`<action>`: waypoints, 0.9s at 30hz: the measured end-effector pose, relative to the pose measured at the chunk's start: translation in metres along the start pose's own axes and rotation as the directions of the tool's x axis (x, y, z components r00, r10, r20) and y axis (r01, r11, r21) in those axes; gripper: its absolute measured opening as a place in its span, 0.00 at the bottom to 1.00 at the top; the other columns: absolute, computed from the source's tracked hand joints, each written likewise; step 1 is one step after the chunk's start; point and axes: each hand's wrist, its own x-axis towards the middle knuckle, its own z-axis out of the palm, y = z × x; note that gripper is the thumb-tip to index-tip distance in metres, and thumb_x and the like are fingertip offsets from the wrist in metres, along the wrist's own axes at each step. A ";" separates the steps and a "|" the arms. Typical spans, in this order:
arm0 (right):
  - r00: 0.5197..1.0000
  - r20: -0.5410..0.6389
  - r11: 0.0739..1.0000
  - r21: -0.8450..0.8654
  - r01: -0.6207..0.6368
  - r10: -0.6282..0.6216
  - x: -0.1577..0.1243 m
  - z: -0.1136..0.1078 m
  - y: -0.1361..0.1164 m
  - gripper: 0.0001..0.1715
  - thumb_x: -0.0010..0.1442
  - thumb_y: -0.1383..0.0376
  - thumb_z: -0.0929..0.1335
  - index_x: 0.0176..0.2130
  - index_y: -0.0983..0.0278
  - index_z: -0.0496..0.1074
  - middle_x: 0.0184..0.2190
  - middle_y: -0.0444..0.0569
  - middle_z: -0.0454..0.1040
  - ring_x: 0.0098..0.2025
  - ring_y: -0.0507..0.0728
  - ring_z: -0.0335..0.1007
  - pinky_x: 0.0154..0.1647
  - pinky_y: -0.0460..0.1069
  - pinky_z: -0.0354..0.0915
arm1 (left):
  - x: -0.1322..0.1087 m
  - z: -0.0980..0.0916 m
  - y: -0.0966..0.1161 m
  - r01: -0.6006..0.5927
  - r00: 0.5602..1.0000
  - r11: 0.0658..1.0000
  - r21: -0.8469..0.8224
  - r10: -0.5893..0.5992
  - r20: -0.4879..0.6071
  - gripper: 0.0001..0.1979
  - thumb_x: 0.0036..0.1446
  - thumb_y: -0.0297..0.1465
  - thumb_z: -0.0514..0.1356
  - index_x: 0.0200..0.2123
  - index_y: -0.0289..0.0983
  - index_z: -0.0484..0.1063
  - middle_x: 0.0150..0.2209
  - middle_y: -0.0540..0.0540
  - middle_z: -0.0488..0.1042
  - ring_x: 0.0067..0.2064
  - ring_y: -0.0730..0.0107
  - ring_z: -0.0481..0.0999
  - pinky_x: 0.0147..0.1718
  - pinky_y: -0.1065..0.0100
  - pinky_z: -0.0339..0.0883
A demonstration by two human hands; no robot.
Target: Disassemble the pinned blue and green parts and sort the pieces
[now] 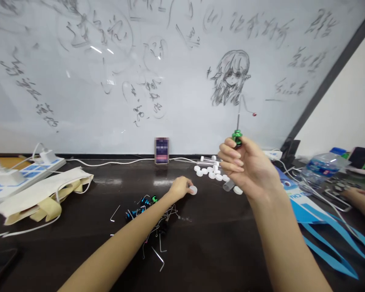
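My right hand (246, 164) is raised above the dark table (215, 243), fingers closed on a small tool with a green handle (237, 137) and a thin metal shaft pointing up. My left hand (180, 188) rests on the table farther out, its fingers pinched on a white cap (193, 190). Just right of it lies a cluster of white caps (211, 172) with clear tubes (229, 185). Nearer me, under my left forearm, sits a pile of small blue and green handled tools (141, 207) and bent metal hex keys (158, 253).
A cloth bag (42, 194) and a power strip with chargers (21, 174) lie at the left. A blue lanyard (316, 219), a water bottle (320, 166) and another person's hand (363, 200) are at the right. A whiteboard (170, 73) stands behind, a small card (162, 150) leaning on it.
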 end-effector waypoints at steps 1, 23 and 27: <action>1.000 0.015 1.000 -0.001 -0.021 0.021 0.002 0.001 0.004 0.20 0.64 0.55 0.58 0.24 0.61 0.57 0.19 0.38 0.46 0.19 0.48 0.33 0.16 0.46 0.36 | 0.005 -0.001 0.002 0.018 0.999 1.000 0.021 -0.017 -0.041 0.13 0.50 0.32 0.64 0.40 0.35 0.77 0.37 0.41 0.75 0.40 0.58 0.74 0.38 0.64 0.66; 0.973 -0.187 0.966 -0.192 -0.171 0.135 -0.029 0.009 0.197 0.27 0.56 0.47 0.64 0.19 0.62 0.54 0.14 0.37 0.52 0.15 0.45 0.38 0.15 0.44 0.36 | -0.184 -0.031 -0.026 -0.391 0.904 0.854 0.344 0.427 -0.032 0.37 0.55 0.57 0.48 0.61 0.42 0.56 0.65 0.40 0.52 0.66 0.48 0.47 0.61 0.44 0.40; 0.975 -0.202 0.966 -0.219 -0.137 0.093 -0.035 0.012 0.205 0.27 0.55 0.45 0.64 0.20 0.62 0.55 0.15 0.38 0.54 0.16 0.46 0.40 0.15 0.44 0.38 | -0.176 -0.018 -0.040 -0.326 0.928 0.866 0.378 0.371 -0.048 0.27 0.63 0.46 0.45 0.62 0.41 0.56 0.64 0.41 0.55 0.64 0.53 0.54 0.60 0.47 0.45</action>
